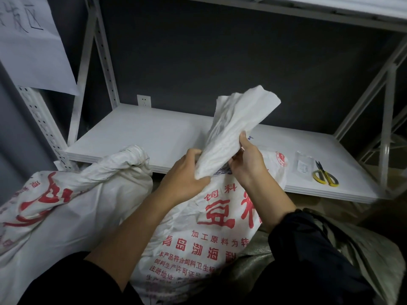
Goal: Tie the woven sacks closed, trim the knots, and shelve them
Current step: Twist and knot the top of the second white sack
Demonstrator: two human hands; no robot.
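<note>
A white woven sack (209, 234) with red print stands in front of me, its top gathered into a long twisted neck (233, 126) that points up and to the right. My left hand (185, 175) grips the base of that neck. My right hand (246, 161) holds the neck just above, fingers curled round it. A second printed sack (66, 208) lies at the left with its mouth bunched near the shelf edge. Yellow-handled scissors (326, 176) lie on the white shelf (143, 133) at the right.
A small clear packet (305, 165) lies beside the scissors. White metal uprights (103, 51) frame the shelf, and another shelf hangs overhead. A paper sign (28, 40) hangs at the upper left. A greyish sack (330, 245) lies under my right arm.
</note>
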